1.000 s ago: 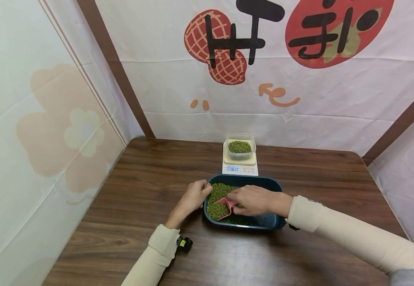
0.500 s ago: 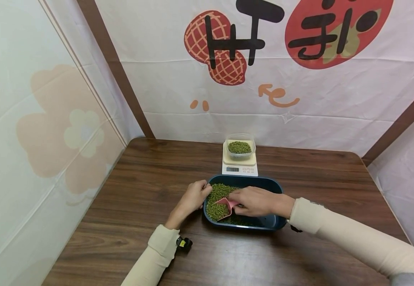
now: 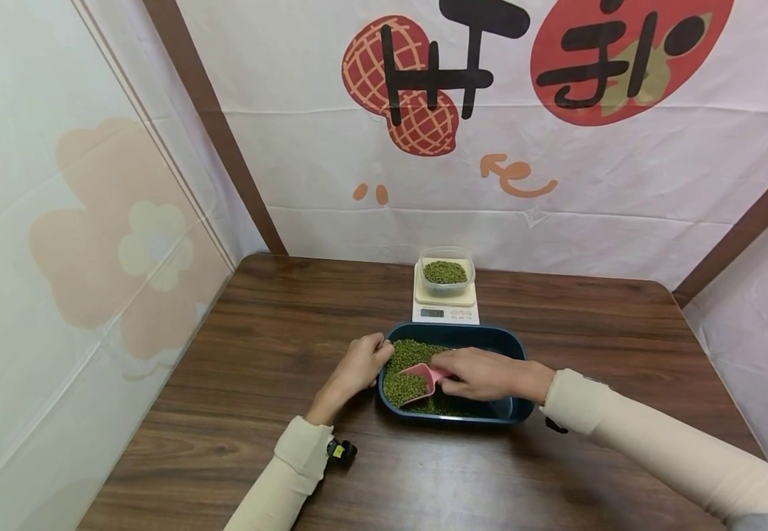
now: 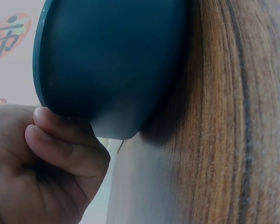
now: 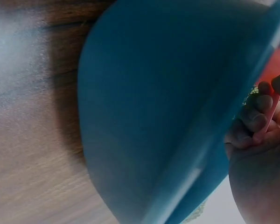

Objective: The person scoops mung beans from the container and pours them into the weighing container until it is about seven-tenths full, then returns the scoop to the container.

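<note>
A dark blue oval tub stands on the table with green beans heaped in its left part; they look like mung beans. My left hand pinches the tub's left rim, its fingers curled in the left wrist view. Inside the tub, my right hand grips the handle of a pink scoop. Beans lie in the scoop, whose mouth faces left. In the right wrist view the fingers wrap round the scoop's handle, partly behind the tub's wall.
Behind the tub is a white kitchen scale, its display too blurred to read. A clear plastic container with green beans sits on it. The brown wooden table meets a printed cloth backdrop at the back.
My right hand and the scoop have shifted slightly to the right within the tub. The scale's display has gone from lit to dark. My left hand stays at the rim.
</note>
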Tool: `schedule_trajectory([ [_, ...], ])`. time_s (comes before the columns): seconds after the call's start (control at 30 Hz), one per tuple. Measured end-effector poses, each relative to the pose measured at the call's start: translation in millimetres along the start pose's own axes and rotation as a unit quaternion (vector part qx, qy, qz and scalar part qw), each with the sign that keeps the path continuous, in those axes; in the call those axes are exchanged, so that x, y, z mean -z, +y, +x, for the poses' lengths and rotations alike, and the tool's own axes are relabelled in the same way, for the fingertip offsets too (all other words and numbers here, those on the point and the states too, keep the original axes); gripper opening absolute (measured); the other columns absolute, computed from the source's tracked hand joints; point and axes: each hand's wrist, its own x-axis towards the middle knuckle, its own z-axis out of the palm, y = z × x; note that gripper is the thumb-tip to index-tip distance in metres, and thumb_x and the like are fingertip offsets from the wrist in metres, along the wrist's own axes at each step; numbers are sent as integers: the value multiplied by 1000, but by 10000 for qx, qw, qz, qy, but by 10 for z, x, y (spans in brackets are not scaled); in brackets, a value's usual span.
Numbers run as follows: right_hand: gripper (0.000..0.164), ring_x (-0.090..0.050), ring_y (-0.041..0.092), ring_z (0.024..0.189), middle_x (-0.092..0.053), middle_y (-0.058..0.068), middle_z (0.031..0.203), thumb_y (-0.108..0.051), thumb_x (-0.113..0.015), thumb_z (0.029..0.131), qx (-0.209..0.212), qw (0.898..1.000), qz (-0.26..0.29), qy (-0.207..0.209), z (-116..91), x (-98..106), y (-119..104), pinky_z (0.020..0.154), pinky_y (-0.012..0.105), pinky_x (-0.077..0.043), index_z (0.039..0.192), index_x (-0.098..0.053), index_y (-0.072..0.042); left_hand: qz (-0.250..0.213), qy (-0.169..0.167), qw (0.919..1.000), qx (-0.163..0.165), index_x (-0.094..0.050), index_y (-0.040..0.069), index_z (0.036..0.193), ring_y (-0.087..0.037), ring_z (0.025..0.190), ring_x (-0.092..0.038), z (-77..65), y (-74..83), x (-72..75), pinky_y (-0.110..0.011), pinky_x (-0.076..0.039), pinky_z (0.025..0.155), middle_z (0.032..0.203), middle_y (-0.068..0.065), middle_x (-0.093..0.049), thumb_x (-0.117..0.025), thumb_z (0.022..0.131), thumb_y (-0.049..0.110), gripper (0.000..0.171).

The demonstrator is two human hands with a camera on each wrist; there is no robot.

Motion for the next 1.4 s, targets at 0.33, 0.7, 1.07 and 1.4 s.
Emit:
schedule_trajectory([
  [0.33,6,-45,5,67,-48,-10,81,-19,-48,98,30,9996,215,154,-36,-24,43,56,20,-37,100,-53,-22,11,-7,10000,-74,-48,10,75,-16,38,-48,-4,8,4,-27,-44,38,56,-5,-49,-44,100,24,29],
  [0.7,7,-44,5,64,-48,-9,80,-20,-47,100,-196,9984,433,314,-127,-14,81,54,19,-37,100,-52,-24,-49,-58,9998,-156,-46,9,74,-18,38,-48,0,-6,6,-29,-45,38,56,-5,-47,-43,102,22,30],
  [1.07,6,-41,5,63,-47,-8,78,-22,-47,101,-375,9974,356,508,-214,31,124,55,20,-35,102,-54,-23,-46,-76,9999,-120,-45,9,75,-18,38,-49,4,5,8,-29,-46,40,57,-5,-47,-42,101,24,30],
  [1.4,6,-39,6,60,-42,-8,73,-24,-48,100,-387,9958,260,794,-272,38,165,54,20,-32,94,-49,-25,-59,-98,9999,-120,-45,9,75,-18,38,-48,-6,7,12,-29,-45,39,57,-5,-47,-43,101,23,30],
])
